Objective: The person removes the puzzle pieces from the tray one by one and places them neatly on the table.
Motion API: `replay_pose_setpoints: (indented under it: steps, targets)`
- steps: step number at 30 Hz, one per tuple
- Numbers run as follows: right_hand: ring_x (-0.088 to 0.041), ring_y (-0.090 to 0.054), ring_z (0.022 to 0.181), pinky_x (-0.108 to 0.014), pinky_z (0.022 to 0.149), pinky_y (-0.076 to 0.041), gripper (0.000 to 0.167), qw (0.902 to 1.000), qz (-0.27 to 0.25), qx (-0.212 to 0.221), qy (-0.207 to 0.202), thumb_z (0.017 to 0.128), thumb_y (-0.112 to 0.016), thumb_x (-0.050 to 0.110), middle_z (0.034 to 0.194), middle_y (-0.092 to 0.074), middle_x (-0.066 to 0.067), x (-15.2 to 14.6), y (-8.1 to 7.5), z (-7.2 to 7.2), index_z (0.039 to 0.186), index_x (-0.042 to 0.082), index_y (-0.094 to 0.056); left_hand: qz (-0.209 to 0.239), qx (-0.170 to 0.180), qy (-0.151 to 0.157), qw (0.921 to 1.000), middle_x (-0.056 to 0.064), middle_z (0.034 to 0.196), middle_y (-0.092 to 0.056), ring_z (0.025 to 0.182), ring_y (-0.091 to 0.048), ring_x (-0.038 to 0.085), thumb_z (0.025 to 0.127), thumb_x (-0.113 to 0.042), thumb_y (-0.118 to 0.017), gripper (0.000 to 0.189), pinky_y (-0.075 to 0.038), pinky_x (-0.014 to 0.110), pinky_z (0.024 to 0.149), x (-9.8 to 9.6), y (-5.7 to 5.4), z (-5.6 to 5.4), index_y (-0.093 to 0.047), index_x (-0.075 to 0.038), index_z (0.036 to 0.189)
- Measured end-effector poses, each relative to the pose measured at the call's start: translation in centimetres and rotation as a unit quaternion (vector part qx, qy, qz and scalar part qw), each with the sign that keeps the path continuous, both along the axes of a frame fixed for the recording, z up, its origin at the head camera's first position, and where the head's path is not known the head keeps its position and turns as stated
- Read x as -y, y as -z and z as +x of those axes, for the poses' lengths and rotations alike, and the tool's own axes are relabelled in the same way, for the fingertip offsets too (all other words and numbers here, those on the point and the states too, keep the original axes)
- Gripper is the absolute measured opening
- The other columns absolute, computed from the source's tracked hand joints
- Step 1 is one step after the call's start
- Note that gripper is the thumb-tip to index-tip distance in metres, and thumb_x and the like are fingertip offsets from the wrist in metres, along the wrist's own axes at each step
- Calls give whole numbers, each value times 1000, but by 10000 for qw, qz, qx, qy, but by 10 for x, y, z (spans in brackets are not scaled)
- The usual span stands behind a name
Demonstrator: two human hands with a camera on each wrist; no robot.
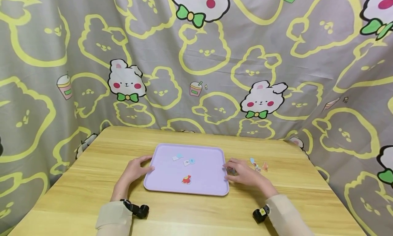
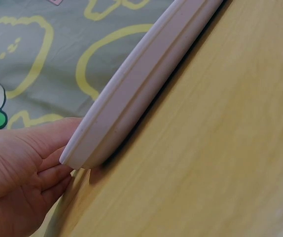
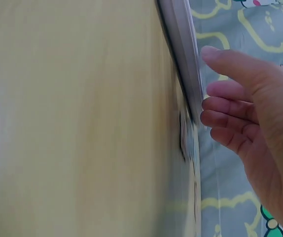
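A shallow lilac tray [image 1: 202,173] lies on the table. In it are small flat cut-out pieces: a red one [image 1: 186,179] near the front, and pale blue-and-white ones [image 1: 189,162] farther back. My left hand [image 1: 135,170] grips the tray's left edge. The left wrist view shows the thumb over the rim and the fingers [image 2: 55,177] bent under it. At the opposite edge my right hand [image 1: 242,173] is held with thumb and fingers apart. In the right wrist view its fingers [image 3: 229,106] are loosely bent beside the rim, apparently pinching nothing.
Several small coloured cut-outs [image 1: 257,167] lie on the wooden table [image 1: 196,214] to the right of the tray, just behind my right hand. A grey curtain [image 1: 165,52] with yellow outlines and white cartoon animals hangs behind the table and along both sides.
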State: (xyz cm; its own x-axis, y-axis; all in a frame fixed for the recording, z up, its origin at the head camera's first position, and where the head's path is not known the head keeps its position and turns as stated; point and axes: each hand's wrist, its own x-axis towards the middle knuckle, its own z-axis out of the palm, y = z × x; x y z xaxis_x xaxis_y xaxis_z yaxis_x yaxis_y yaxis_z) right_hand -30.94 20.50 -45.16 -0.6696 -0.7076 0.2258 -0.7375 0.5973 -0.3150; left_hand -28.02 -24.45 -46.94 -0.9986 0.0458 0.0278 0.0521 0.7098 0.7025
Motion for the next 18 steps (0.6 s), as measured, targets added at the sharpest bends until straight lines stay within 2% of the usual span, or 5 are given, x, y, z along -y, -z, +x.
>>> replay_pose_setpoints:
  steps: [5,8,13,18]
  targets:
    - [-18,-62,102,-34,91,-56,42,9997,211,57,121,89,-70,35,118,-63,-5,15,-2,1,121,7,-66,5,3,-26,10000,25,145,-49,138,-38,49,89,-22,-71,55,-33,63,114,0,0,0,-55,-5,139]
    - [-18,-62,108,-38,97,-55,43,9996,254,63,84,89,-70,36,119,-62,-3,24,-3,2,121,8,-67,30,13,-43,10000,25,145,-49,138,-38,49,89,-22,-71,55,-33,63,114,0,0,0,-55,-5,139]
    - [-15,-59,103,-35,95,-54,41,9994,264,-14,-240,88,-71,35,112,-61,-3,41,-3,2,119,7,-68,47,19,-51,10000,25,145,-49,138,-38,49,89,-22,-71,55,-33,63,114,-1,-1,1,-55,-5,139]
    - [-14,-58,102,-33,94,-54,42,9986,264,-9,-448,88,-72,34,111,-61,-4,58,-5,2,120,6,-67,62,39,-49,10000,25,146,-48,138,-38,49,90,-22,-71,55,-33,63,114,-1,-1,1,-54,-6,139]
